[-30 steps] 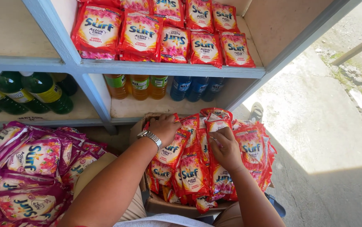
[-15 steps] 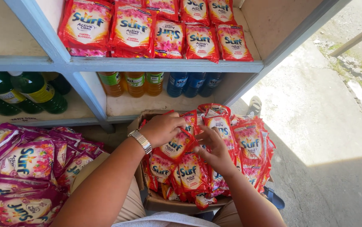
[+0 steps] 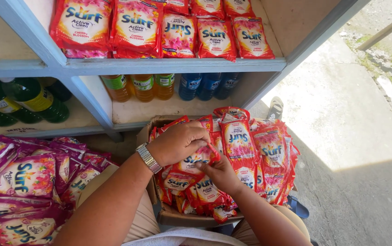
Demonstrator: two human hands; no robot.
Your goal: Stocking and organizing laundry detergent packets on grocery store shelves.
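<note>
A brown cardboard box (image 3: 146,133) rests on my lap, heaped with red detergent sachets (image 3: 268,150). My left hand (image 3: 180,142), with a metal wristwatch, curls over the top of one red sachet (image 3: 199,157) in the middle of the heap. My right hand (image 3: 222,174) pinches the same sachet from below. Both hands are closed on it, close together over the box.
A white-framed shelf (image 3: 173,65) stands ahead: red sachets (image 3: 136,25) on the upper level, orange (image 3: 142,86) and blue bottles (image 3: 207,84) below, green bottles (image 3: 27,95) at left. Purple-pink sachets (image 3: 27,182) pile at my left. Sunlit concrete ground (image 3: 341,114) lies at right.
My hands have drawn together toward the middle of the box. The left hand slid right and down, the right hand dropped lower, and both now close on one sachet.
</note>
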